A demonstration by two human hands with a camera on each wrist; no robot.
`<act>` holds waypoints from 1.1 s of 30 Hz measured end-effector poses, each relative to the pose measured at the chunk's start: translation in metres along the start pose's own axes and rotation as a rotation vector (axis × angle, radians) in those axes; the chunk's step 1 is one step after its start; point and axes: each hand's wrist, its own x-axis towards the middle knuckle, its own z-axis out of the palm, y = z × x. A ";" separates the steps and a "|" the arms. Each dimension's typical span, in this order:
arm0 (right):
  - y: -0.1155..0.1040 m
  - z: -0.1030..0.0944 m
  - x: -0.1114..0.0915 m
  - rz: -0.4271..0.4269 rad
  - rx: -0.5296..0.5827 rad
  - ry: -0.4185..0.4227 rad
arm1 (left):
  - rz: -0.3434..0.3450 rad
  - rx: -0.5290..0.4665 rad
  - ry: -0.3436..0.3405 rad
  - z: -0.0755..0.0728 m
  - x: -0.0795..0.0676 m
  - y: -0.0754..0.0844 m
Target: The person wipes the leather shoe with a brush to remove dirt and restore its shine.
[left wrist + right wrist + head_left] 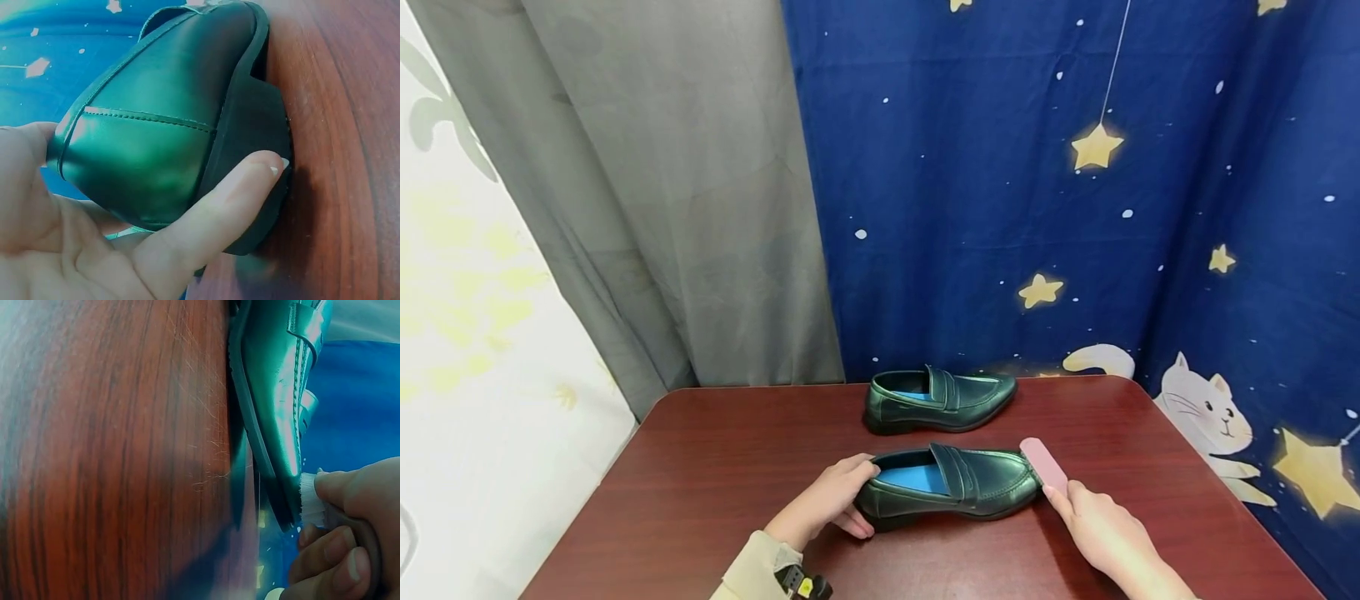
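A dark green loafer (1003, 479) with a blue insole stands on the table, its toe to the right. My left hand (827, 500) grips its heel, with the thumb up by the collar and a finger (225, 194) low against the black heel block. At the toe, my right hand (1101, 529) holds a pink-backed brush (1043, 465). In the right wrist view its white bristles (312, 500) touch the tip of the shoe. The matching loafer (981, 400) stands behind, pointing the same way, with neither hand on it.
The reddish-brown wooden table (737, 433) has rounded far corners. A blue star-patterned curtain (970, 208) and a grey curtain (730, 208) hang right behind its far edge. Some fine loose hairs or bristles (209, 447) lie on the tabletop near the shoe.
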 end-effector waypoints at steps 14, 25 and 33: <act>-0.003 0.002 0.003 -0.001 0.001 0.023 | 0.123 0.051 0.042 0.002 0.000 0.001; -0.007 0.004 0.006 -0.003 0.008 0.056 | 0.195 0.061 0.066 0.000 0.005 -0.003; -0.007 0.004 0.012 -0.023 0.000 0.094 | 0.232 0.076 0.071 -0.003 0.010 -0.005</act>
